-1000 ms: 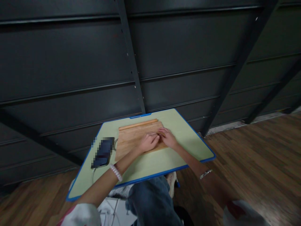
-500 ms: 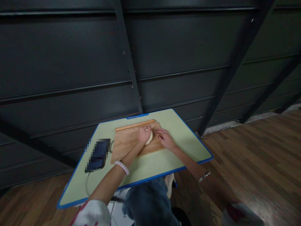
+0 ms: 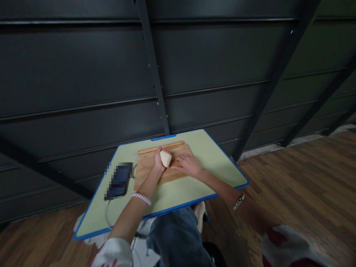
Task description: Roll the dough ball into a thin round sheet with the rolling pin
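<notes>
The person's bare left hand (image 3: 158, 161) has turned and shifted leftward, exposing the rounded, cream-white lump of dough (image 3: 166, 158) its fingers had mostly covered; the bare right hand (image 3: 189, 165) has moved closer to it.

Pixelation blurs the dark device (image 3: 120, 181), and the pale lump (image 3: 166, 159) partly hides the left fingers (image 3: 167, 150).

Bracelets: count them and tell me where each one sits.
2. The pale bracelet is on the left arm, whose hand holds the dough; the silvery bracelet is on the right arm. The sleeves may hide more.
</notes>
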The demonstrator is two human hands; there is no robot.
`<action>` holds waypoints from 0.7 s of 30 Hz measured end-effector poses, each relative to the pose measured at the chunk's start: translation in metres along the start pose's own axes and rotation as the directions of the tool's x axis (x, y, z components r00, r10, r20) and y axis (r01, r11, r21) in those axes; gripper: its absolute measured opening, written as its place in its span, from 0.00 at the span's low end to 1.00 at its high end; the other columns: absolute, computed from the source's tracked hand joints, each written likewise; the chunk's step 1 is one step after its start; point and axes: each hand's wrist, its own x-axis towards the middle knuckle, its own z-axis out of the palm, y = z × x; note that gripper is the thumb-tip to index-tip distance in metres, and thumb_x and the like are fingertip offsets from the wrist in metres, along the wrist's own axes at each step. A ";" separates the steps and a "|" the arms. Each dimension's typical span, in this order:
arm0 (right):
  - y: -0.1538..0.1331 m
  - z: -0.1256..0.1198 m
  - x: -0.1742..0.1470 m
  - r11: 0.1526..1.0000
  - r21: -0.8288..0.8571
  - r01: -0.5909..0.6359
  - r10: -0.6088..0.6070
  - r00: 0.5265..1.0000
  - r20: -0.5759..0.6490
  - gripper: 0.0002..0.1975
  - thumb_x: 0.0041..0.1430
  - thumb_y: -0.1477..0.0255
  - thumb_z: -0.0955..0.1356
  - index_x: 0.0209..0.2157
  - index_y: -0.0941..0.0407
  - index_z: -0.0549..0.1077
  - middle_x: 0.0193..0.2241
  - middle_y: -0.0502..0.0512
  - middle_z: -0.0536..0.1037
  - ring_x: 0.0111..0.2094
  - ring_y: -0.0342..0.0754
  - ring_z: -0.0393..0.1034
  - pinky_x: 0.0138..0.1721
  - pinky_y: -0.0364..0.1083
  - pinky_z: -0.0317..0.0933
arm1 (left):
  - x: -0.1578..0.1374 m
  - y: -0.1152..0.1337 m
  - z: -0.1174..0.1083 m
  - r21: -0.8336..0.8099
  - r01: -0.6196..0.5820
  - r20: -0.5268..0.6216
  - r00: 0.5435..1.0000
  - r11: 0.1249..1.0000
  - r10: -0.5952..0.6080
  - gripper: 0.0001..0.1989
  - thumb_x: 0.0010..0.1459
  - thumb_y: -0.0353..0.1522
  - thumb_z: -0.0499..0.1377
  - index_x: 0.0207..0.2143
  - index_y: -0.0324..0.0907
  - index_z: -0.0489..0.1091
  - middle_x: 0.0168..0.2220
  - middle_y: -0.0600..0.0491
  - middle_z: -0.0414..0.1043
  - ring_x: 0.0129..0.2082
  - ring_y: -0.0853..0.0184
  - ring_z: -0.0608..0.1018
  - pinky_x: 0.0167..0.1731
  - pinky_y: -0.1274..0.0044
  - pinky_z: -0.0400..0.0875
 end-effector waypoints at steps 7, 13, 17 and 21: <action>-0.046 0.007 0.023 0.942 0.105 -0.320 0.296 0.936 0.192 0.31 0.62 0.49 0.51 0.42 0.56 0.73 0.36 0.61 0.79 0.38 0.54 0.73 0.35 0.47 0.62 | -0.003 0.002 -0.001 -0.037 -0.040 -0.010 0.999 0.999 0.040 0.14 0.48 0.37 0.56 0.15 0.41 0.62 0.13 0.56 0.66 0.13 0.72 0.69 0.17 0.80 0.64; -0.049 0.016 0.027 0.939 0.062 -0.339 0.319 0.924 0.209 0.29 0.64 0.54 0.50 0.44 0.57 0.72 0.38 0.64 0.78 0.39 0.56 0.73 0.37 0.49 0.62 | -0.003 0.002 0.000 -0.084 -0.010 0.002 1.000 0.996 0.010 0.16 0.49 0.38 0.58 0.14 0.41 0.60 0.13 0.56 0.64 0.13 0.73 0.69 0.17 0.81 0.63; -0.052 0.016 0.025 0.947 0.006 -0.320 0.313 0.929 0.196 0.25 0.65 0.59 0.50 0.44 0.56 0.72 0.38 0.63 0.78 0.40 0.54 0.73 0.39 0.49 0.62 | -0.004 0.003 -0.001 -0.125 0.006 0.038 0.999 0.992 -0.002 0.15 0.49 0.37 0.57 0.14 0.41 0.61 0.13 0.56 0.66 0.12 0.73 0.68 0.16 0.81 0.62; -0.053 0.015 0.024 0.965 -0.008 -0.261 0.257 0.946 0.199 0.26 0.66 0.61 0.49 0.43 0.56 0.72 0.39 0.62 0.78 0.40 0.53 0.73 0.40 0.49 0.61 | -0.004 0.004 0.000 -0.125 0.036 0.079 0.997 0.991 -0.026 0.14 0.49 0.36 0.56 0.14 0.41 0.61 0.13 0.55 0.65 0.12 0.73 0.68 0.15 0.81 0.63</action>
